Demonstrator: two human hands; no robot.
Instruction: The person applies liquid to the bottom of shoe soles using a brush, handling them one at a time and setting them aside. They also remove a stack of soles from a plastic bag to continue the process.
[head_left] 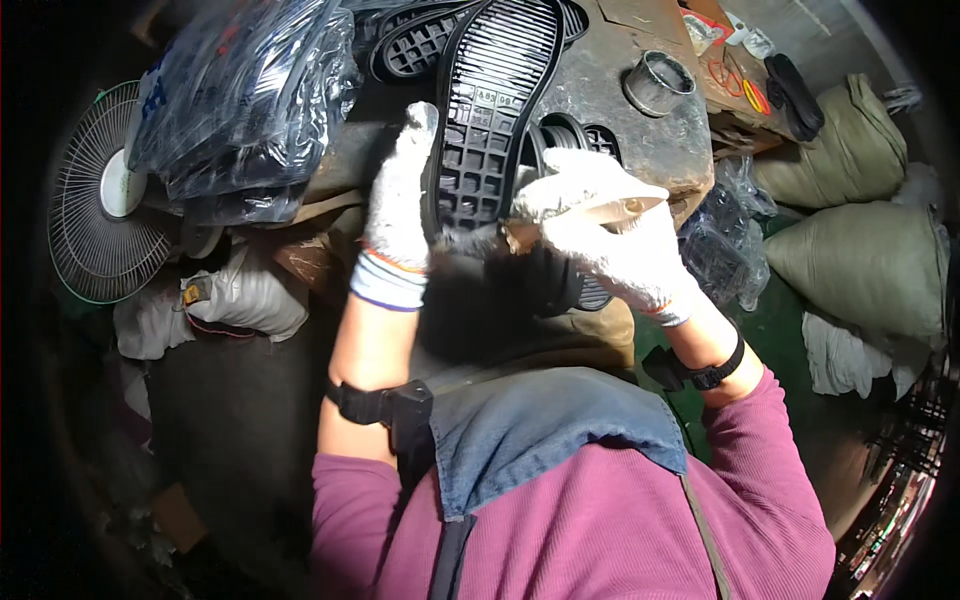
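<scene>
Brush (pixel 595 213) and black shoe sole (pixel 482 145) came together at the sole's heel end, where dark bristles appeared to meet the lower edge. The sole stood nearly upright between the two hands in front of the person, tread side facing the camera and toe end leaning over the surface (pixel 600 75). The left hand (pixel 398 195), in a white glove, gripped its left side, the thumb laid along the rim and the other fingers mostly hidden behind. The right hand (pixel 620 230), gloved likewise, was closed around the brush's pale, flat handle, with no gap left in the grip. As for progress, brushing of this sole seemed under way rather than finished, since the bristles were at its heel; how much of the rim had been covered could not be told, black showing against black. More soles (pixel 415 50) lay on the surface beyond, and a ridged black piece (pixel 594 293), probably another sole, showed below the right hand. Whether any of these were done or waiting was unclear. A stained cup (pixel 658 83) stood to the right, its contents indistinct.
</scene>
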